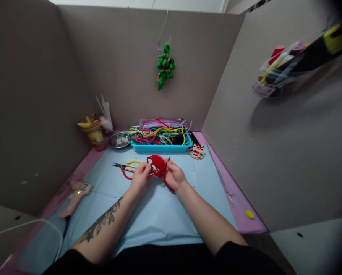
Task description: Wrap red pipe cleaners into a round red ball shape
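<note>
1. We hold the red piece (158, 166) in front of us, above the blue cloth (165, 219), between our two hands and nearer to us than the tray.
2. Our left hand (140, 177) pinches the piece's left edge between thumb and fingers, beside openings in its weave.
3. Our right hand (175, 175) has thumb and fingers closed on a red strip (167, 182) at the piece's right side; the strip's short tip points up and its longer part curves down by the palm. We cannot tell whether strip and piece are joined.
4. Just left of our left hand we see scissors (122, 165) lying on the cloth, blades pointing left, one handle loop yellow and the other red.
5. Beyond our hands stands the blue tray (161, 148), heaped with many-coloured stems (159, 133).
6. By the tray's right end we have a cream and red face (196, 152); near its left end sits a metal dish (119, 141).
7. Farther left we see a cup (96, 134), with white sticks (106, 109) standing behind it.
8. On our left lies a pink glue gun (76, 196), its small green light lit.
9. Ahead of us a green ornament (165, 67) hangs from a wire against the back wall (116, 65).
10. At our right a yellow disc (249, 214) lies near the table's edge.
</note>
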`<state>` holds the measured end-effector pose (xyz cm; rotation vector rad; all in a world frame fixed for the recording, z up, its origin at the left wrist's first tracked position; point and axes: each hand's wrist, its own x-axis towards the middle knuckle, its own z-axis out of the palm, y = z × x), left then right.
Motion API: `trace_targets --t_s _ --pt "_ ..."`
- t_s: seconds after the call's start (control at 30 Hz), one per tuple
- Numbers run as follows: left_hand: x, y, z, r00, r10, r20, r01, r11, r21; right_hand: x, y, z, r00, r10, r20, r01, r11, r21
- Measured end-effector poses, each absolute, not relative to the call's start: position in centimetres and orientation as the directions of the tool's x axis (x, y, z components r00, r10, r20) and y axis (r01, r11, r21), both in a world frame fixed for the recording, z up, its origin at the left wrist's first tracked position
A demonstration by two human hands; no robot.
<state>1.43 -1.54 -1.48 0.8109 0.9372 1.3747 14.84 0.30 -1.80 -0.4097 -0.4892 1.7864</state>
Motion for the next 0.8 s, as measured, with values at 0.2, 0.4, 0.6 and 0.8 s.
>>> trace_targets --t_s 0.2,0.4,0.6,0.8 --pt "0.3 -0.4 -2.0 0.092 0.979 -0.183 -0.677 0.196 0.709 15.5 0.5 -1.4 -0.231 0.972 -0.051 -0.843 -0.226 -0.488" --pt "-0.9 1.2 -2.7 0.047 0.964 -0.261 -0.791 0.195 0.580 16.0 0.5 -1.3 -0.253 0.964 -0.086 -0.854 -0.264 -0.449" --pt "-0.9 0.7 -2.0 0.148 0.976 -0.161 -0.794 0.214 0.569 15.9 0.7 -1.5 -0.248 0.960 -0.129 -0.881 -0.279 -0.383" --pt "-0.4 -0.1 -1.6 0.119 0.991 -0.061 -0.723 0.128 0.678 15.4 0.3 -1.3 -0.211 0.969 -0.129 -0.897 -0.244 -0.369"
